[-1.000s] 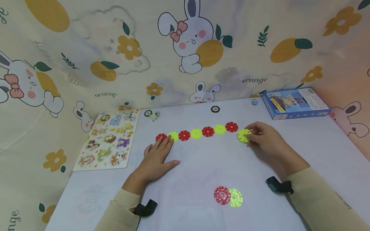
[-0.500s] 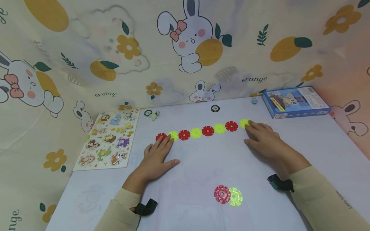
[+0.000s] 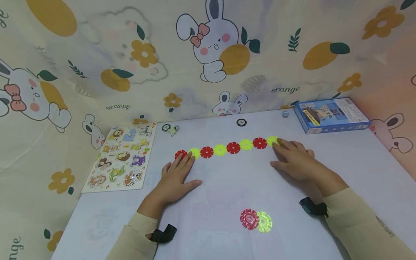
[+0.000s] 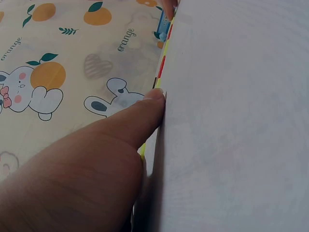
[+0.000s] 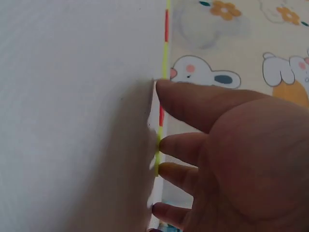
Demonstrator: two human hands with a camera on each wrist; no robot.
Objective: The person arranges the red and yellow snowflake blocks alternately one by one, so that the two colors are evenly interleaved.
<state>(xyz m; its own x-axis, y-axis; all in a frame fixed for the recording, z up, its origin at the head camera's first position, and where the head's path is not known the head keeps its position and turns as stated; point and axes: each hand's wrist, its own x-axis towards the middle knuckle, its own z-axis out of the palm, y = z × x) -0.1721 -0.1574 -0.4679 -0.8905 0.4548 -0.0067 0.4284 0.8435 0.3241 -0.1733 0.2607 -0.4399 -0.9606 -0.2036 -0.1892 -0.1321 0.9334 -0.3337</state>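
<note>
Left fingers [image 3: 189, 167]: straight, slightly spread, the left hand [image 3: 173, 185] resting on the leftmost red disc [image 3: 179, 154] and the neighbouring yellow disc [image 3: 195, 152].
Right fingers [image 3: 282, 151]: spread (plainest in the right wrist view), the right hand [image 3: 297, 161] touching the rightmost yellow disc [image 3: 271, 140].
Disc row [image 3: 233, 148]: eight notched discs, red and yellow alternating, across the white table [image 3: 204, 231].
Nearer pair [image 3: 250, 219]: one red, one yellow, overlapping.
Animal board [image 3: 130, 151]: far left.
Blue box [image 3: 331, 115]: far right.

The 2 arms [image 3: 364, 222] reach forward, well apart. The left hand [image 3: 177, 178] lies palm down, fingers extended, thumb spread aside; the right hand [image 3: 297, 160] angles inward, fingers loosely extended, thumb apart.
</note>
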